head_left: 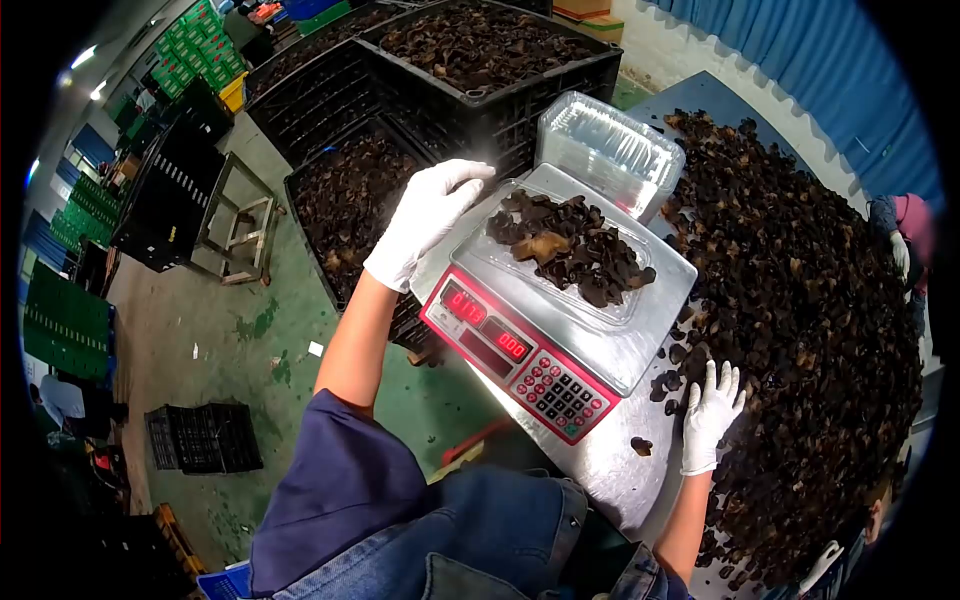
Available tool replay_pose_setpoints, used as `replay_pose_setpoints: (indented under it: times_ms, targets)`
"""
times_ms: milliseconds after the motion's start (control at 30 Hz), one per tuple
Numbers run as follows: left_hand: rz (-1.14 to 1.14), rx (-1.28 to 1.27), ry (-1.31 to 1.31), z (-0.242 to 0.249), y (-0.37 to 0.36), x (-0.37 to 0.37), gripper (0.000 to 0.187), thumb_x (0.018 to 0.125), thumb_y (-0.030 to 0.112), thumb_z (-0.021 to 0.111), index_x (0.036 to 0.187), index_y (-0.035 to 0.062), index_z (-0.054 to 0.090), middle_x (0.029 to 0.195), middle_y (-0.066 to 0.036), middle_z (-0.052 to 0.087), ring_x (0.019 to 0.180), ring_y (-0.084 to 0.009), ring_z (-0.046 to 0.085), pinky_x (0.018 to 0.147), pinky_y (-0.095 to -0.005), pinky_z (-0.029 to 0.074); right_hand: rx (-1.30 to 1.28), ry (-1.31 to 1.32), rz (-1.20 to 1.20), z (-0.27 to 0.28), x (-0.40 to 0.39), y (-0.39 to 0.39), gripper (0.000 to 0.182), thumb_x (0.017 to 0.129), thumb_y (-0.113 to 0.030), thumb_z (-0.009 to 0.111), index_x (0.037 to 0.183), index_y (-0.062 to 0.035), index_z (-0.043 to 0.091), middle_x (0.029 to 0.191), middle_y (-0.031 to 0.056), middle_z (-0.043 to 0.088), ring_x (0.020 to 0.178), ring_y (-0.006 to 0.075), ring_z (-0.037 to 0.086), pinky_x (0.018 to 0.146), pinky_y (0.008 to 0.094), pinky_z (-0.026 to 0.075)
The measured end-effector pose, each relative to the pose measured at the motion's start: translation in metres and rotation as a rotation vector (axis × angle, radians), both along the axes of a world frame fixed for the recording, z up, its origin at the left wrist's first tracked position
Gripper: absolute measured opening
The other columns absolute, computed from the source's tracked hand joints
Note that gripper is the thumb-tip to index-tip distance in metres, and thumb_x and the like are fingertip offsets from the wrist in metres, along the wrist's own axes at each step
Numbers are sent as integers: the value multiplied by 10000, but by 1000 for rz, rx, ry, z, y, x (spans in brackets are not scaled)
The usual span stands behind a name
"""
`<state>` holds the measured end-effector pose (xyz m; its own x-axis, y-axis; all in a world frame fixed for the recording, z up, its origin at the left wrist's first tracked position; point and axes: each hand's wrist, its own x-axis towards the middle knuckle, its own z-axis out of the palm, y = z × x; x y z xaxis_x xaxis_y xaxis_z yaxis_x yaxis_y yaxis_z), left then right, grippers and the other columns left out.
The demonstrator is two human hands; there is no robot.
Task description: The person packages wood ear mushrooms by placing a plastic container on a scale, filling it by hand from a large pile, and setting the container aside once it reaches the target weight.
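Observation:
My left hand [428,215], in a white glove, hovers by the left edge of a red and silver digital scale [640,345]. Its fingers stretch out together with the thumb apart, and nothing shows in them. On the weighing plate sits a clear plastic tray [508,262] holding a heap of dark wood ear mushrooms [585,250]. Red digits glow on the display [465,305]. My right hand [712,415], also gloved, is open with fingers spread at the near edge of a large mushroom pile [800,330]. A single mushroom piece [641,446] lies on the metal table [620,490].
Stacked clear plastic trays [610,150] stand behind the scale. Black crates [480,98] full of mushrooms are beyond it to the left. Another person's gloved hand [900,255] is at the pile's far right, and another gloved hand [822,566] is at lower right.

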<state>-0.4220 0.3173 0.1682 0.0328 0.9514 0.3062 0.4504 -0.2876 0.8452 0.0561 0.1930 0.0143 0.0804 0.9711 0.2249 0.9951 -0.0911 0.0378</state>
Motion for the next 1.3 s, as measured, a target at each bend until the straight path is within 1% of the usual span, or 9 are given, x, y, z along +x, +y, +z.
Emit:
replay_pose_setpoints:
  times_ms: [467, 633, 733, 833, 933, 1033, 1067, 1233, 1300]
  targets:
    - [93, 1, 150, -11, -33, 15, 262, 937, 41, 569, 1170, -26, 667, 1144, -106, 696, 1083, -187, 637, 988, -298, 461, 349, 424, 38, 39, -15, -47, 279, 862, -64, 662, 1141, -42, 660, 1105, 136, 653, 1040, 318, 599, 903, 411, 473]
    - [28, -4, 87, 0, -72, 65, 235, 930, -10, 551, 1130, -29, 673, 1072, -111, 705, 973, -188, 667, 902, -303, 505, 83, 514, 88, 43, -44, -42, 298, 845, -175, 698, 1121, -69, 664, 1037, 133, 666, 966, 323, 616, 801, 412, 510]
    - [-438, 347, 454, -12, -116, 127, 226, 781, 27, 618, 1000, 52, 670, 844, -95, 651, 763, -285, 639, 682, -392, 556, 69, 445, 91, 38, -69, -24, 526, 790, -260, 768, 1265, -95, 612, 1219, 148, 598, 978, 322, 633, 816, 390, 529]
    - [-684, 131, 661, -46, -152, 198, 255, 748, 129, 613, 984, 52, 670, 852, -85, 628, 719, -250, 646, 590, -386, 531, 89, 304, 136, 18, -66, -15, 510, 777, -270, 780, 1237, -103, 635, 1164, 134, 611, 950, 324, 653, 802, 388, 535]
    - [-558, 337, 1151, -107, -158, 261, 445, 844, 143, 588, 1255, -28, 596, 1203, -221, 623, 870, -307, 657, 603, -354, 525, 32, 385, 53, 20, -62, -20, 196, 804, -87, 651, 996, -107, 683, 983, 123, 644, 873, 318, 661, 746, 418, 544]
    - [-433, 226, 1620, -98, -134, 306, 601, 911, 180, 527, 1442, -82, 425, 1498, -316, 390, 1198, -455, 566, 660, -357, 526, 52, 427, 13, 24, -53, -32, 255, 793, -125, 688, 1047, -113, 672, 1049, 123, 634, 884, 333, 655, 768, 416, 539]
    - [-596, 239, 1795, -101, -121, 313, 594, 922, 189, 500, 1445, -83, 420, 1511, -321, 367, 1304, -513, 465, 693, -390, 517, 93, 439, 35, 19, -48, -36, 266, 790, -133, 696, 1054, -109, 669, 1055, 126, 631, 895, 336, 651, 779, 413, 536]
    - [-391, 187, 1866, -116, -122, 325, 446, 906, 220, 546, 1221, -90, 601, 1148, -280, 604, 1024, -396, 593, 707, -467, 497, 123, 650, -11, 24, -43, -39, 300, 773, -80, 728, 1062, -59, 652, 1065, 128, 631, 971, 332, 636, 845, 390, 518]
    - [-600, 23, 1892, -111, -112, 330, 962, 806, 729, 507, 1267, -112, 567, 1247, -384, 548, 951, -360, 624, 610, -446, 503, 126, 643, -22, 29, -42, -36, 292, 786, -70, 724, 1068, -46, 649, 1061, 128, 632, 970, 325, 640, 848, 376, 516]
